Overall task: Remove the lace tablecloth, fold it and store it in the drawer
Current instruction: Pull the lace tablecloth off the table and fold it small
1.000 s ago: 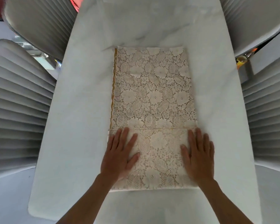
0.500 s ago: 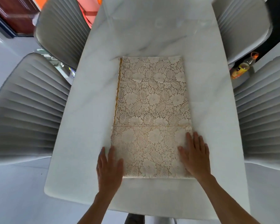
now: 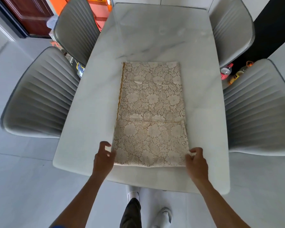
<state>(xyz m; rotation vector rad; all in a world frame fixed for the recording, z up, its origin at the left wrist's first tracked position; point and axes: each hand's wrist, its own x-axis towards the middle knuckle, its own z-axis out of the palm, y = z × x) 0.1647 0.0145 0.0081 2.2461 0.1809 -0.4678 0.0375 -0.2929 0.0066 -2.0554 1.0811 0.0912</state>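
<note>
Tablecloth [image 3: 150, 116] unmoved; both hands slid from its top to its near corners.

right chairs [image 3: 260, 106] cut by edge, bottles [image 3: 226, 73] small — labels unreadable

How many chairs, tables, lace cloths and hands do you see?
Chairs: 4
Table: 1
Lace tablecloth: 1
Hands: 2, left hand, right hand
Total: 8

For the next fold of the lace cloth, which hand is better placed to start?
Right. The right hand already pinches the near right corner of the lace tablecloth; the left hand only hovers curled beside the left edge.
</note>
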